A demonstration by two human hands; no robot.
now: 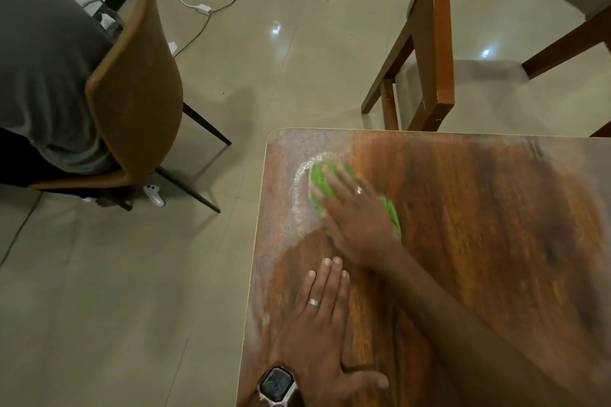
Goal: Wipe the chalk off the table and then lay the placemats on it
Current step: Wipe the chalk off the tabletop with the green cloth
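Green cloth point(317, 175): soft, light and limp by the look of it, likely to bunch or slide under a loose touch. Best worked with a flat palm pressed on its middle, as here, not pinched by an edge. Bright green, nubbly, slightly blurred, mostly hidden under the right hand point(355, 218). Lying on the worktop point(479, 225) near its far left corner, against a pale arc of chalk point(299, 175). Right hand spread flat, fingers straight, pressing the cloth down. Left hand point(320, 317) released, fingers straight, resting palm-down on the wood near the left edge, grasping nothing. Chalk dust thin and powdery, probably easy to lift but prone to smear; a grey film along the left and far edges. No placemats in view.
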